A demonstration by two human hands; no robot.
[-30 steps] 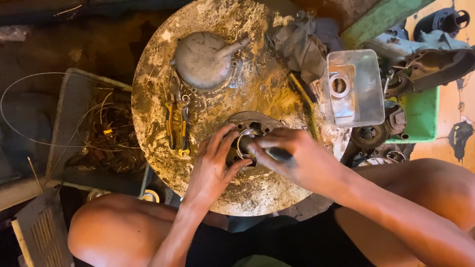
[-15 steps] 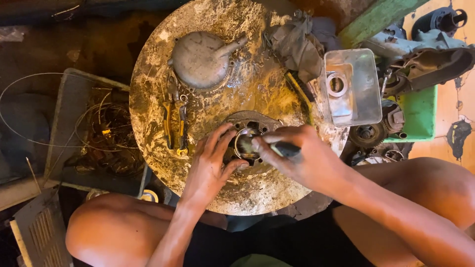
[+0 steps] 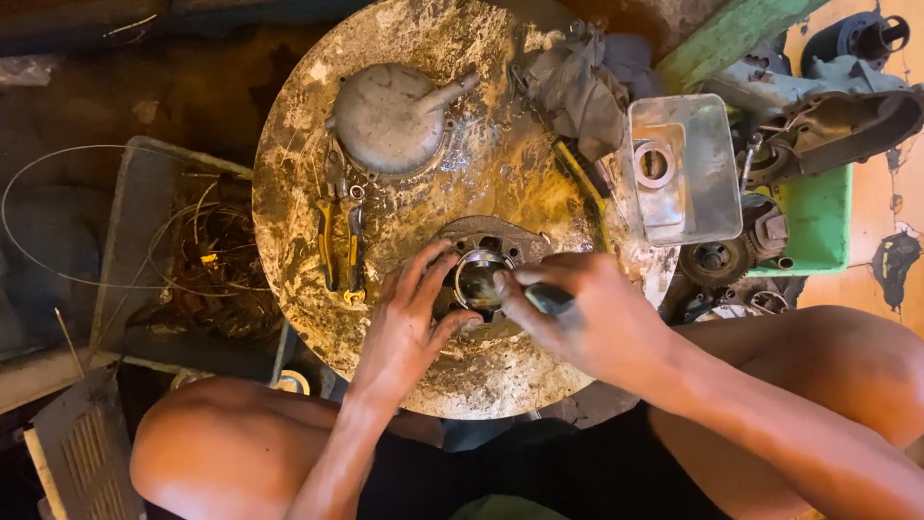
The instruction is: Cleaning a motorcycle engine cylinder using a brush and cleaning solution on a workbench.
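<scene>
A greasy round metal engine part (image 3: 496, 241) with a shiny ring in its middle lies on the near side of a dirty round metal tray (image 3: 423, 58). My left hand (image 3: 414, 323) rests on the part's left side, fingers spread against the ring. My right hand (image 3: 587, 323) grips a dark-handled tool (image 3: 549, 299), its tip poked into the ring's opening. My bare knees frame the tray from below.
A grey domed cover with a spout (image 3: 390, 116) and yellow-handled pliers (image 3: 342, 241) lie on the tray. A rag (image 3: 577, 82), a clear plastic box (image 3: 683, 169), gears and engine casings on a green tray (image 3: 818, 221) sit to the right. A crate of wires (image 3: 183, 260) stands left.
My hands shifted only slightly over the part; the tool tip keeps working inside the ring. The view drifted a little.
</scene>
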